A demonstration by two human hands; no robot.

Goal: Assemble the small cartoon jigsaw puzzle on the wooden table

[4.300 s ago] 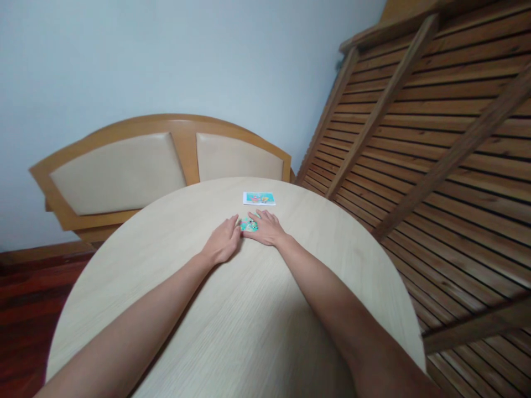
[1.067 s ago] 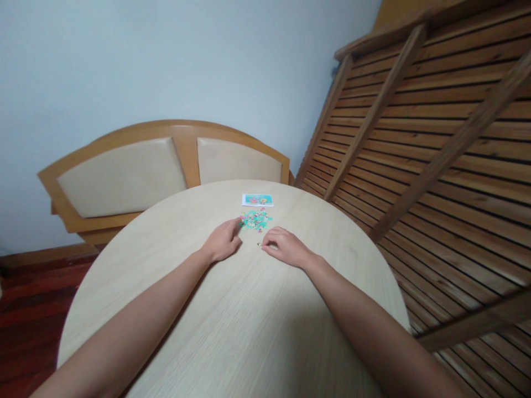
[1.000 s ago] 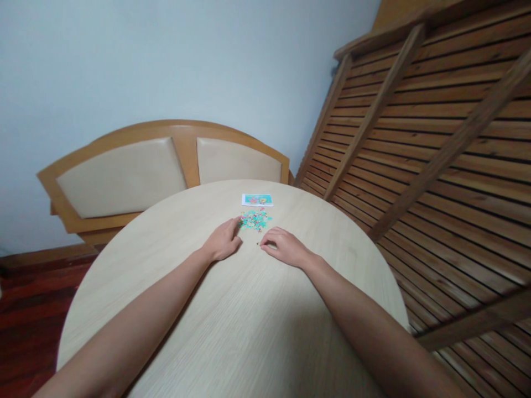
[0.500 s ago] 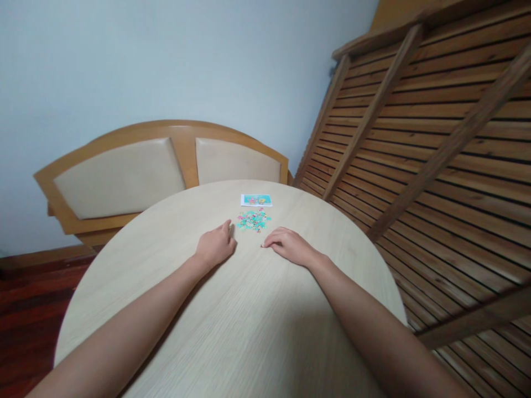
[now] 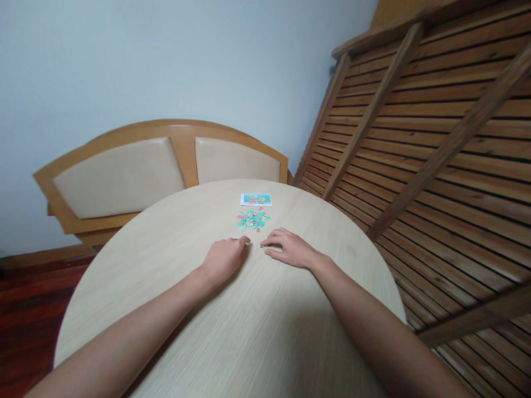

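A loose pile of small turquoise, pink and white jigsaw pieces (image 5: 253, 220) lies on the round pale wooden table (image 5: 232, 342). My left hand (image 5: 225, 258) is just in front of the pile, its thumb and forefinger pinched together; whatever sits at the tips is too small to make out. Facing it from the right, my right hand (image 5: 289, 248) rests low over the table with thumb and forefinger bent around a tiny jigsaw piece (image 5: 263, 246). A narrow gap separates the fingertips of both hands.
Behind the pile lies a small picture card (image 5: 257, 199) with a turquoise cartoon scene. A padded wooden headboard (image 5: 178, 130) stands past the table's far edge, against a pale wall. Slatted wooden panels (image 5: 373, 160) lean along the right side.
My left hand has moved right and slightly nearer, from the pile's left edge toward my right hand, and its fingers have closed. My right hand stays nearly in place, its thumb slightly lower.
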